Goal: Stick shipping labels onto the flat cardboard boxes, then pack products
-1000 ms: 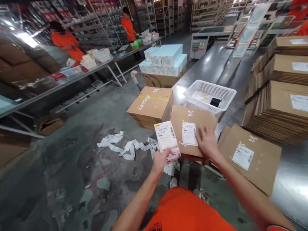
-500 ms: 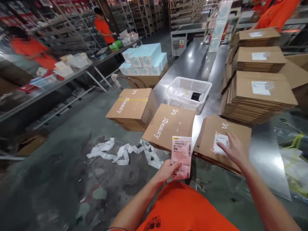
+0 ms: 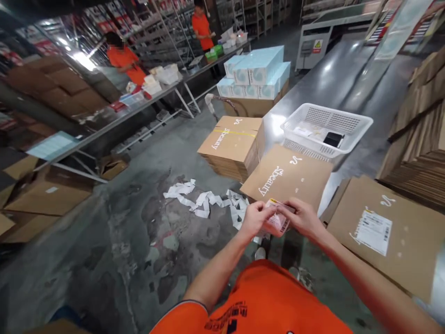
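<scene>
A printed shipping label sheet point(image 3: 277, 224), pinkish with a yellow mark at its top, is held in front of my body. My left hand point(image 3: 256, 217) pinches its upper left part. From the other side my right hand point(image 3: 301, 216) closes thumb and finger on its top edge; the fingertips partly hide the print. Just beyond the hands lies a flat brown carton point(image 3: 288, 178) with white lettering and no label on its top. To the right, another flat carton point(image 3: 410, 236) bears a white label point(image 3: 374, 232) on its face.
A white plastic basket point(image 3: 358, 121) holding papers and a black item stands on the metal table point(image 3: 327, 76). Strapped cartons point(image 3: 239, 132) and light-blue boxes point(image 3: 257, 69) are beyond. Paper strips point(image 3: 208, 199) litter the floor. Two people in orange work at the left bench.
My right hand has left the label on the right carton and come to the sheet in my left hand. That sheet is now bent between both hands. The view has swung left.
</scene>
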Demonstrator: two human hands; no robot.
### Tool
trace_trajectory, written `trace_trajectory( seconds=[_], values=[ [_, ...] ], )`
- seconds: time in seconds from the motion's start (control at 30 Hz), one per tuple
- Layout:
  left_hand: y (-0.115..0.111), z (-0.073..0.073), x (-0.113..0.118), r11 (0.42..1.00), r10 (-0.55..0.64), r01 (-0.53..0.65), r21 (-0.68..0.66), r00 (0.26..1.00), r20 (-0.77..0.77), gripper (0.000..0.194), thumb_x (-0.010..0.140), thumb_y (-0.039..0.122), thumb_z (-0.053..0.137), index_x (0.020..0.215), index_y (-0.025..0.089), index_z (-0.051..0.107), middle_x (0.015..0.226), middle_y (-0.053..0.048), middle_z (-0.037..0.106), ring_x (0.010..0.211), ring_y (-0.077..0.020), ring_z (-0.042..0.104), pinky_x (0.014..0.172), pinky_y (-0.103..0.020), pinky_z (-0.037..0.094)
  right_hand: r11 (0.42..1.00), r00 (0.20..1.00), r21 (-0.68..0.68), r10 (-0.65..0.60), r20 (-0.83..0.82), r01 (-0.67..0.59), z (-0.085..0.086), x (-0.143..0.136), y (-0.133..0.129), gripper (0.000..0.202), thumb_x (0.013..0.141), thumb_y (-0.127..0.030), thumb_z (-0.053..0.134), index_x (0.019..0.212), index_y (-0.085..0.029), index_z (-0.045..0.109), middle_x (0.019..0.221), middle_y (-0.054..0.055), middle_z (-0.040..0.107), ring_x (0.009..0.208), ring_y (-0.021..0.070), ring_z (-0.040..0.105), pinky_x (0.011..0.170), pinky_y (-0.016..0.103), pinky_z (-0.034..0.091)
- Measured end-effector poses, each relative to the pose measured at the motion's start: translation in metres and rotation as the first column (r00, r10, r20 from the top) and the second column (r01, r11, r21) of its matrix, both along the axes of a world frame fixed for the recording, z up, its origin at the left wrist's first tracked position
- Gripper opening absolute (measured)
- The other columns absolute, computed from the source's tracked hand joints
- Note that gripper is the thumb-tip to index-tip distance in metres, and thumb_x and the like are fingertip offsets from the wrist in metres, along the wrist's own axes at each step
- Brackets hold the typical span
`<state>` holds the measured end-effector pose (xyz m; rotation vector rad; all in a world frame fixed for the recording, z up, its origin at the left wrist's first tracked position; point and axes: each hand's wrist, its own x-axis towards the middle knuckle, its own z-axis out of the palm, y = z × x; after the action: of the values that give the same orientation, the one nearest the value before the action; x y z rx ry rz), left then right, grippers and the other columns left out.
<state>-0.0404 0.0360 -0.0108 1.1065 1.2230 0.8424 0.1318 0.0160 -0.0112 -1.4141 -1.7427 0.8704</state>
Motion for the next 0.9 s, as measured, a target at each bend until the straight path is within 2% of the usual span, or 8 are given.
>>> trace_trajectory(
  seconds=[0.17, 0.3, 0.37, 0.47, 0.63, 0.7, 0.8, 0.9],
  values=[
    [0.003, -0.048, -0.047, 0.976, -0.096, 0.078, -0.201, 0.992, -0.082, 0.039, 0.057, 0.050, 0.074, 0.061, 0.014, 0.060, 0.054, 0.002, 0.053, 0.051, -0.0090, 0.042, 0.048, -0.021, 0.030, 0.974, 0.926, 0.137, -0.217, 0.310, 0.182, -0.017, 0.017, 0.073, 0.037, 0.092, -0.047, 0.043, 0.083, -0.018, 0.064, 0.084, 0.009, 0.066, 0.079, 0.0214, 0.057, 0.073, 0.033, 0.043],
    [-0.010, -0.071, -0.102, 0.932, -0.156, 0.115, -0.343, 0.983, -0.095, 0.038, 0.053, 0.045, 0.077, 0.067, 0.011, 0.067, 0.057, -0.001, 0.060, 0.052, -0.0125, 0.049, 0.050, -0.023, 0.034, 0.964, 0.662, 0.131, -0.254, 0.706, 0.230, -0.015, 0.035, 0.112, 0.051, 0.087, -0.053, 0.049, 0.124, -0.019, 0.056, 0.110, 0.017, 0.063, 0.100, 0.0327, 0.054, 0.082, 0.044, 0.040],
    [-0.003, -0.069, -0.115, 0.960, -0.050, 0.017, -0.279, 0.993, -0.111, 0.038, 0.058, 0.048, 0.074, 0.065, 0.011, 0.066, 0.057, -0.001, 0.061, 0.054, -0.0133, 0.051, 0.052, -0.024, 0.036, 0.947, 0.614, 0.143, -0.296, 0.732, 0.286, -0.016, 0.030, 0.117, 0.062, 0.089, -0.049, 0.047, 0.140, -0.015, 0.042, 0.117, 0.020, 0.060, 0.106, 0.0358, 0.052, 0.086, 0.048, 0.039],
    [0.030, -0.052, -0.111, 0.986, 0.125, -0.134, -0.099, 0.987, -0.097, 0.036, 0.065, 0.046, 0.069, 0.077, 0.012, 0.070, 0.070, -0.003, 0.067, 0.064, -0.0154, 0.057, 0.061, -0.025, 0.043, 0.952, 0.689, 0.190, -0.305, 0.658, 0.240, -0.028, -0.001, 0.113, 0.057, 0.094, -0.038, 0.037, 0.142, -0.008, 0.039, 0.132, 0.023, 0.053, 0.123, 0.0361, 0.045, 0.100, 0.050, 0.033],
    [0.072, -0.026, -0.086, 0.994, 0.101, -0.096, 0.048, 0.987, -0.126, 0.030, 0.063, 0.041, 0.071, 0.070, 0.012, 0.070, 0.065, -0.002, 0.066, 0.066, -0.0167, 0.057, 0.062, -0.025, 0.043, 0.984, 0.748, 0.169, -0.066, 0.661, -0.062, -0.050, -0.054, 0.073, 0.059, 0.092, -0.046, 0.042, 0.139, -0.010, 0.046, 0.149, 0.019, 0.039, 0.141, 0.0359, 0.026, 0.114, 0.054, 0.016],
    [0.062, -0.020, -0.080, 0.994, 0.110, -0.103, 0.047, 0.978, -0.177, 0.029, 0.064, 0.042, 0.071, 0.064, 0.013, 0.068, 0.058, 0.000, 0.062, 0.060, -0.0158, 0.055, 0.058, -0.025, 0.042, 0.985, 0.758, 0.165, -0.138, 0.637, 0.041, -0.050, -0.039, 0.053, 0.056, 0.092, -0.047, 0.041, 0.138, -0.016, 0.048, 0.151, 0.016, 0.037, 0.142, 0.0351, 0.025, 0.114, 0.057, 0.015],
    [0.025, -0.011, -0.060, 1.000, 0.006, -0.009, -0.019, 0.988, -0.155, 0.032, 0.068, 0.044, 0.069, 0.069, 0.012, 0.070, 0.061, -0.002, 0.065, 0.060, -0.0169, 0.057, 0.057, -0.026, 0.045, 0.813, 0.672, 0.067, -0.522, 0.526, 0.579, -0.050, 0.026, 0.021, 0.065, 0.089, -0.053, 0.041, 0.140, -0.013, 0.044, 0.146, 0.023, 0.042, 0.134, 0.0386, 0.038, 0.106, 0.061, 0.027],
    [-0.014, -0.003, -0.025, 0.982, -0.183, 0.180, -0.060, 0.982, -0.041, 0.036, 0.073, 0.045, 0.068, 0.084, 0.012, 0.074, 0.080, -0.007, 0.072, 0.075, -0.0208, 0.063, 0.067, -0.029, 0.051, 0.599, 0.622, -0.192, -0.687, 0.375, 0.778, -0.061, 0.111, -0.023, 0.074, 0.082, -0.060, 0.046, 0.133, -0.006, 0.051, 0.126, 0.026, 0.058, 0.113, 0.0357, 0.058, 0.093, 0.049, 0.045]
  ],
)
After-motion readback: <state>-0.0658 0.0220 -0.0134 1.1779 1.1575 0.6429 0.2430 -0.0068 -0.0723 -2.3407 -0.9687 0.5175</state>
